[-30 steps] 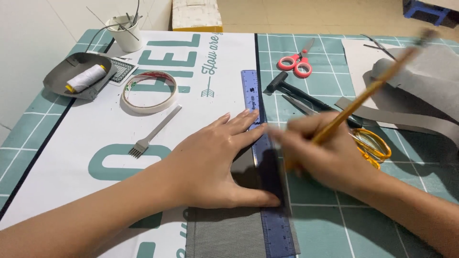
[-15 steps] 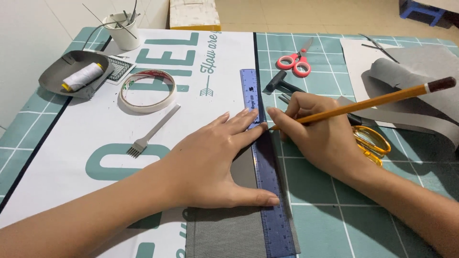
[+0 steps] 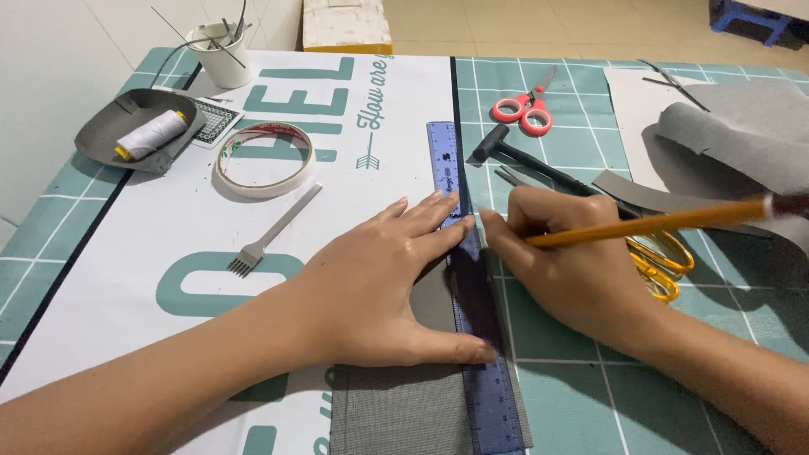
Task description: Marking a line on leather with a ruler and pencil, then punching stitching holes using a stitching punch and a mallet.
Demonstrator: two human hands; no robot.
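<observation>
Two hands work the blue ruler [image 3: 468, 278]: left hand [image 3: 383, 286] flat, pinning it, right hand [image 3: 560, 270] clenched on the pencil [image 3: 666, 223] beside it; weak pressure could let it skid.

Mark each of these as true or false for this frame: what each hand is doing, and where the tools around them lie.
1. The left hand lies flat, pressing the blue ruler onto the grey fabric strip. True.
2. The right hand holds a pair of scissors. False: it holds a yellow pencil, tip at the ruler's edge.
3. The red-handled scissors lie on the green cutting mat, beyond the hammer. True.
4. The roll of tape sits in the grey tray. False: it lies on the white printed sheet; the grey tray holds a white thread spool.
5. The pronged metal punch is in the left hand. False: it lies apart, to that hand's left.
</observation>
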